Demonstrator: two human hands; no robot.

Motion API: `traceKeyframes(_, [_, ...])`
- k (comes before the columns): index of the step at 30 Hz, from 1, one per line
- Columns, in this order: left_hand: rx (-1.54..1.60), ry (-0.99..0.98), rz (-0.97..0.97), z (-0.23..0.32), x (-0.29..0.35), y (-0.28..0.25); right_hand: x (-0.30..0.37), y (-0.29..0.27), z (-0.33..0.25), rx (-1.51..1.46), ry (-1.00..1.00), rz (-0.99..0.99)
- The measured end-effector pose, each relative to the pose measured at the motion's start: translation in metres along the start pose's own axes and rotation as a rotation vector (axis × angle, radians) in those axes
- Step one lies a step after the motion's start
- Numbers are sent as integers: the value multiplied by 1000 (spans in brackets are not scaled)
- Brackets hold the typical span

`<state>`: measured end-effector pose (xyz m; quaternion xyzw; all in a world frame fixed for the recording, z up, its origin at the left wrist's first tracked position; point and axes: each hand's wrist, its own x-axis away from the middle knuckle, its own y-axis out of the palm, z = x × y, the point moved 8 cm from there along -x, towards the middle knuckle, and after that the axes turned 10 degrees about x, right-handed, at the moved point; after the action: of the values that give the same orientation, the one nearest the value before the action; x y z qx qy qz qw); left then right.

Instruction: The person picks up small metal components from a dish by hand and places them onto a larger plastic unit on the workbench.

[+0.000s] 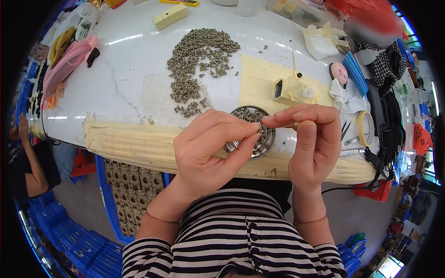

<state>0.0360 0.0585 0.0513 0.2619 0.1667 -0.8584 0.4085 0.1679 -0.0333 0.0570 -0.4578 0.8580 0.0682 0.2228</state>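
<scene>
My left hand [206, 146] is pinched closed at the fingertips over a round metal dish [270, 149]; what sits between thumb and finger is too small to make out. Facing it, my right hand [315, 143] grips a thin needle-like wire [282, 127] between thumb and fingers. The wire runs across toward the left fingertips. Small metal parts [250, 112] lie in the dish, partly hidden by my hands. Farther back on the white table, a large heap of similar metal parts [201, 44] curves toward me.
Yellow tape pads the table's front edge [134, 141]. A taped block with a bottle-like white cap [296, 92] stands beyond my right hand. At right are a tape roll [365, 129] and tweezers [345, 130]; at left, a pink fan-like object [67, 69]. A blue crate [111, 204] of metal blocks sits below.
</scene>
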Motion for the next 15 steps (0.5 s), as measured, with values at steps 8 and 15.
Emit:
traceKeyframes(8, [14,-13,-33,0,1,1,2,1,2,-14,5,-14])
traceKeyframes(15, [15,-6,-31,0,2,2,2,1,1,3,-10,-20])
